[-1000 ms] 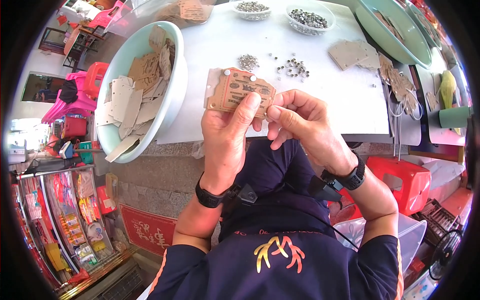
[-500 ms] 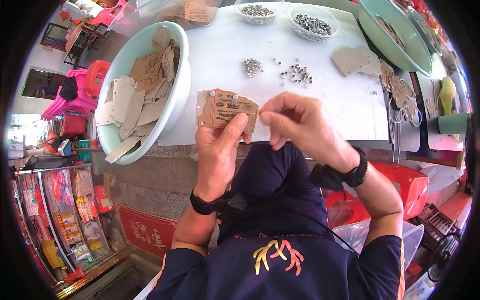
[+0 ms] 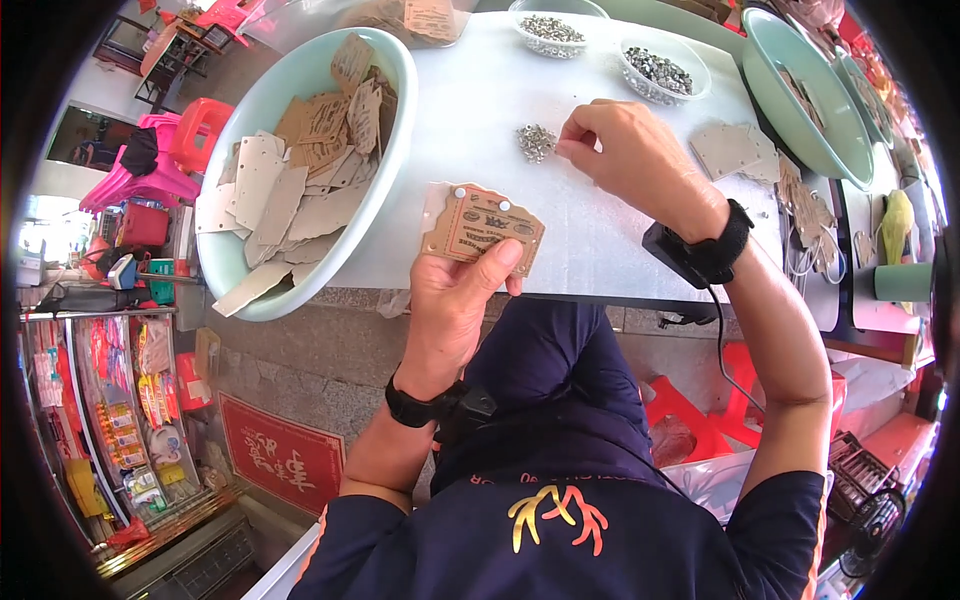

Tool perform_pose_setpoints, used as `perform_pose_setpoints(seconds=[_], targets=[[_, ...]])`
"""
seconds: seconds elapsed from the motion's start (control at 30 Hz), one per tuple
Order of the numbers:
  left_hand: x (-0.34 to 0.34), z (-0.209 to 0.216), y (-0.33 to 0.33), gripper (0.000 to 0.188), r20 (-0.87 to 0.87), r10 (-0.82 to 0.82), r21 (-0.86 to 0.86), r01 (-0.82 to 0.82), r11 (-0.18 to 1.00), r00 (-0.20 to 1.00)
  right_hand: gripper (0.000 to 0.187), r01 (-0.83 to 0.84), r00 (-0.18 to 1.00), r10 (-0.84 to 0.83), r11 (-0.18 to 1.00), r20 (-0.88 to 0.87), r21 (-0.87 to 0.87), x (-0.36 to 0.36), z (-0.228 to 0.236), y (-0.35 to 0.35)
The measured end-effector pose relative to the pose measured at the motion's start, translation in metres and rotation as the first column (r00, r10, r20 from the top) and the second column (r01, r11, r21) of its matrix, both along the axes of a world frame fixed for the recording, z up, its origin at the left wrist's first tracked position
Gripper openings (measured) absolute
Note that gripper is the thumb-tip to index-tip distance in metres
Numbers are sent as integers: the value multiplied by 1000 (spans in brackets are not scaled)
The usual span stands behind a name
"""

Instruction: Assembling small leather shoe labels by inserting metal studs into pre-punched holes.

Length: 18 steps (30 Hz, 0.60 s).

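Note:
My left hand [image 3: 458, 305] grips a brown printed cardboard tag [image 3: 480, 225] between thumb and fingers, above the table's near edge. The tag has a wavy edge, and two round pale studs sit along its far side. Over the table, my right hand [image 3: 640, 155] has thumb and forefinger drawn together at the right side of a small pile of silver metal studs [image 3: 535, 143]. What those fingertips hold, if anything, is too small to make out. My right hand and forearm cover the spot where other loose metal pieces lay.
A pale green basin [image 3: 400, 150] full of cardboard pieces [image 3: 290, 195] stands left. Two clear bowls of metal parts, one silver [image 3: 550, 30] and one darker [image 3: 655, 72], are at the back. Grey cards [image 3: 730, 150] lie right, near another green basin [image 3: 800, 110].
My right hand has moved from beside the tag, away from me, to the silver stud pile. My left hand still holds the tag. The whole view has shifted slightly.

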<state>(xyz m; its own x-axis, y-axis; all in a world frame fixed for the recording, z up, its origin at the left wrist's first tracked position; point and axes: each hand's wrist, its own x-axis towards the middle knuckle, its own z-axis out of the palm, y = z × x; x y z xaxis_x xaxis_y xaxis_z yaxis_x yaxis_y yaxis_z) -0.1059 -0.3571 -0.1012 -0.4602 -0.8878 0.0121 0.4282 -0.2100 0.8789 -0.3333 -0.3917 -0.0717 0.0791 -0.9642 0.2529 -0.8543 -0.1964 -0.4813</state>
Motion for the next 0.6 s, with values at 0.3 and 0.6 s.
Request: perform_pose_setpoints(seconds=[0.3,0.6], targets=[[-1,2,1,31,56,22,-2,-22,1000,998,19,29,993,-18,995,-116,98,5,-3,-10],[-2,5,1,30,56,19,21,-20,1000,998,15,-92,982,63,983,181,158,-1,7,18]])
